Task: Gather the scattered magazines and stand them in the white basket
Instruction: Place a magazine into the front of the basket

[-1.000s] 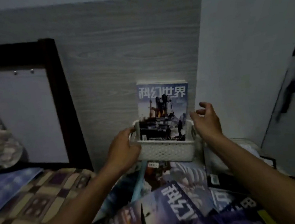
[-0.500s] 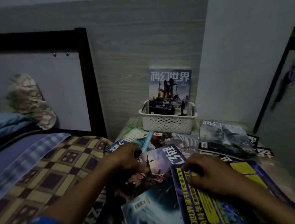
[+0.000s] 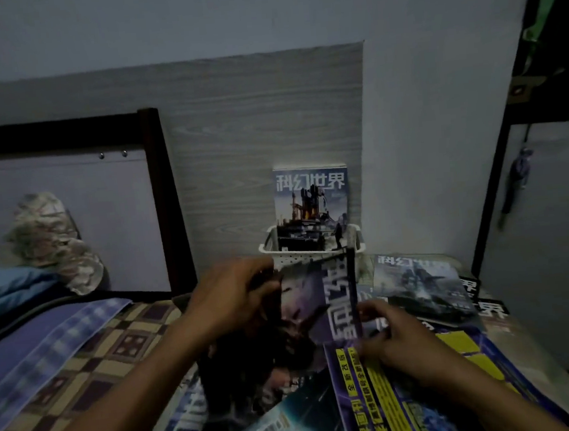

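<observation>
At pile front: both hands on one mag, lifting it off the heap.
L hand (image 3: 230, 297): fingers curled round the left/top edge of the lifted mag (image 3: 304, 303); firm grip by the look of it.
R hand (image 3: 402, 342): fingertips pinch the mag's right edge (spine side), low down; thumb hidden, so exact hold unclear, but fingers are bent onto the edge.
Mag vs fingers: held betw. the 2 hands, tilted up, cover facing the camera, top corner overlapping the basket (image 3: 268, 247) rim in view; can't tell if they touch.
Basket: white, against the wall beyond the hands; one mag standing (image 3: 311, 206) in it already, upright, leaning back on the wood panel.
Rest of pile: yellow mag (image 3: 371, 396) under R hand; grey-cover mag (image 3: 420, 286) flat, right of basket; more under the forearms.
How to do it well (my guess): keep both edges held so pages don't flop; square it upright before reaching; slot it in front of the standing one, bottom edge first; don't knock the basket, it looks light.
Bed (image 3: 65, 354): left, checked cover; not involved.
</observation>
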The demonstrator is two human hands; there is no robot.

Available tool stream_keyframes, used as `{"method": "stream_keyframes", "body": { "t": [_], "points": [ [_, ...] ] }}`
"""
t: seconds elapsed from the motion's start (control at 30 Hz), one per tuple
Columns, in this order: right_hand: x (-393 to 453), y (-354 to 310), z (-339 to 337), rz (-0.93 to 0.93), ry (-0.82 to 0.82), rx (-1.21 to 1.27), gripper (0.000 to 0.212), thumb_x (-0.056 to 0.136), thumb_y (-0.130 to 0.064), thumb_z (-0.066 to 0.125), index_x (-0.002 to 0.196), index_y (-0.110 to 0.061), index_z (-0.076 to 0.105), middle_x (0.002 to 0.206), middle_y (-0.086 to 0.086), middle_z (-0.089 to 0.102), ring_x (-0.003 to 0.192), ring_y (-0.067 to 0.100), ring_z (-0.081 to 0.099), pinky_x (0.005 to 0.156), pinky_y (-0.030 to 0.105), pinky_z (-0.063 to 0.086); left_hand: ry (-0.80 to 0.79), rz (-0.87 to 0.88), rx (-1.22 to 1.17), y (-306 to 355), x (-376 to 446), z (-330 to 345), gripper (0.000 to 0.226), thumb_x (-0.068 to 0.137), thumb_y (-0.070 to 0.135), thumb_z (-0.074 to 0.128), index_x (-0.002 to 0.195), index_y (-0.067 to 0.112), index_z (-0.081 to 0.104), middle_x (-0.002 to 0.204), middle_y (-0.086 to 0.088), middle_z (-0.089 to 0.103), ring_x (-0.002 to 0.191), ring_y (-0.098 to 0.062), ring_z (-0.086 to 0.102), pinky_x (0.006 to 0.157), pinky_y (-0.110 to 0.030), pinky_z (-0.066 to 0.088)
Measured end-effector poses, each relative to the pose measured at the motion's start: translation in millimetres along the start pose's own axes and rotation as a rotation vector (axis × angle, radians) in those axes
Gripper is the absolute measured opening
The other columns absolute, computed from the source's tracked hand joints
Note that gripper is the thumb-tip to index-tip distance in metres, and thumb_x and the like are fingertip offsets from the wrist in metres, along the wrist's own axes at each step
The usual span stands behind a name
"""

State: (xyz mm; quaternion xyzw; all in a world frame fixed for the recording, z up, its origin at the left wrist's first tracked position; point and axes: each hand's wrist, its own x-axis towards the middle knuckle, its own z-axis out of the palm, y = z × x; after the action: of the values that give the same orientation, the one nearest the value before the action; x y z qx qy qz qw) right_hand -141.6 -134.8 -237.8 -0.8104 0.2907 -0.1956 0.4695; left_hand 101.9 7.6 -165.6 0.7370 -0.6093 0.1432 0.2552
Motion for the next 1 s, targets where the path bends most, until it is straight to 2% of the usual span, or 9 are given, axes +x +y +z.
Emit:
{"method": "stream_keyframes", "body": {
  "t": [0.1, 0.2, 0.37, 0.53, 0.6, 0.73, 0.8, 0.87, 1.0],
  "points": [
    [22.2, -23.3, -4.9, 0.077, 0.145, 0.248, 0.067, 0.079, -0.024, 0.079, 0.133, -0.033, 0.040, 0.125, -0.003, 0.055, 0.097, 0.017, 0.068, 0.064, 0.029, 0.055, 0.277, -0.055, -0.322, 2.7, 16.3, -28.5, 0.011, 0.089, 0.029, 0.067, 0.084, 0.029, 0.057, 0.077, 0.008, 0.065, 0.071, -0.006, 0.061, 0.061, -0.027, 0.047],
    [42.8, -49.2, -5.9, 0.066, 0.203, 0.458, 0.082, 0.079, -0.025, 0.079, 0.143, -0.036, 0.029, 0.129, -0.001, 0.054, 0.091, 0.024, 0.071, 0.061, 0.034, 0.056, 0.393, -0.088, -0.815, 6.6, 29.7, -44.8, 0.001, 0.091, 0.015, 0.064, 0.090, 0.015, 0.064, 0.078, 0.003, 0.071, 0.072, -0.007, 0.066, 0.060, -0.018, 0.051],
    [69.7, -82.2, -14.1, -0.133, 0.332, 0.587, 0.024, 0.089, -0.003, 0.064, 0.108, -0.018, 0.058, 0.089, 0.004, 0.070, 0.055, 0.014, 0.066, 0.045, 0.026, 0.052, 0.430, -0.167, -1.121, 15.7, 38.0, -22.1, 0.010, 0.093, 0.013, 0.059, 0.096, 0.019, 0.066, 0.081, 0.012, 0.075, 0.076, -0.002, 0.069, 0.062, -0.017, 0.054],
    [85.0, -40.5, -12.2, -0.068, 0.439, 0.358, 0.009, 0.093, -0.004, 0.059, 0.099, -0.010, 0.063, 0.073, 0.001, 0.066, 0.053, 0.012, 0.063, 0.045, 0.029, 0.050, 0.190, -0.305, -0.987, -5.3, 32.7, 45.7, 0.019, 0.096, 0.004, 0.052, 0.107, 0.013, 0.065, 0.104, -0.006, 0.074, 0.101, -0.022, 0.067, 0.087, -0.035, 0.055],
    [89.9, -18.9, -6.8, -0.055, 0.458, 0.268, 0.017, 0.095, -0.004, 0.056, 0.107, -0.015, 0.063, 0.084, -0.005, 0.068, 0.065, 0.013, 0.066, 0.050, 0.027, 0.051, 0.111, -0.316, -0.783, -13.2, 24.4, 73.4, 0.022, 0.097, 0.001, 0.050, 0.108, 0.016, 0.062, 0.112, -0.006, 0.068, 0.106, -0.021, 0.062, 0.092, -0.024, 0.048],
    [105.9, -9.7, -8.5, -0.129, 0.500, 0.279, 0.025, 0.096, -0.011, 0.057, 0.093, -0.035, 0.052, 0.093, -0.005, 0.071, 0.077, 0.014, 0.070, 0.053, 0.018, 0.051, 0.217, -0.384, -0.719, -23.5, 30.7, 93.8, 0.029, 0.095, 0.004, 0.055, 0.096, 0.031, 0.065, 0.092, 0.007, 0.071, 0.085, -0.011, 0.066, 0.077, -0.029, 0.055],
    [120.6, -21.0, -17.4, -0.199, 0.552, 0.233, 0.027, 0.095, -0.017, 0.059, 0.087, -0.040, 0.048, 0.089, 0.006, 0.066, 0.076, 0.020, 0.067, 0.053, 0.021, 0.051, 0.309, -0.434, -0.739, -28.1, 50.5, 87.4, 0.027, 0.094, 0.007, 0.059, 0.095, 0.034, 0.065, 0.086, 0.014, 0.068, 0.079, 0.000, 0.064, 0.070, -0.021, 0.052],
    [139.2, -40.3, -30.1, -0.279, 0.610, 0.197, 0.025, 0.094, -0.021, 0.060, 0.085, -0.042, 0.048, 0.086, 0.008, 0.062, 0.072, 0.018, 0.065, 0.052, 0.024, 0.052, 0.413, -0.410, -0.710, -33.7, 78.4, 74.9, 0.018, 0.091, 0.009, 0.063, 0.099, 0.025, 0.069, 0.088, 0.009, 0.069, 0.081, -0.006, 0.065, 0.073, -0.023, 0.051],
    [188.5, -70.8, -55.1, -0.338, 0.642, 0.188, 0.014, 0.092, -0.029, 0.059, 0.091, -0.036, 0.048, 0.095, 0.002, 0.069, 0.084, 0.018, 0.069, 0.070, 0.043, 0.056, 0.516, -0.344, -0.595, -48.9, 139.2, 55.3, 0.017, 0.088, 0.015, 0.067, 0.104, 0.018, 0.070, 0.094, 0.004, 0.071, 0.084, -0.012, 0.067, 0.076, -0.029, 0.054]
  ]
}}
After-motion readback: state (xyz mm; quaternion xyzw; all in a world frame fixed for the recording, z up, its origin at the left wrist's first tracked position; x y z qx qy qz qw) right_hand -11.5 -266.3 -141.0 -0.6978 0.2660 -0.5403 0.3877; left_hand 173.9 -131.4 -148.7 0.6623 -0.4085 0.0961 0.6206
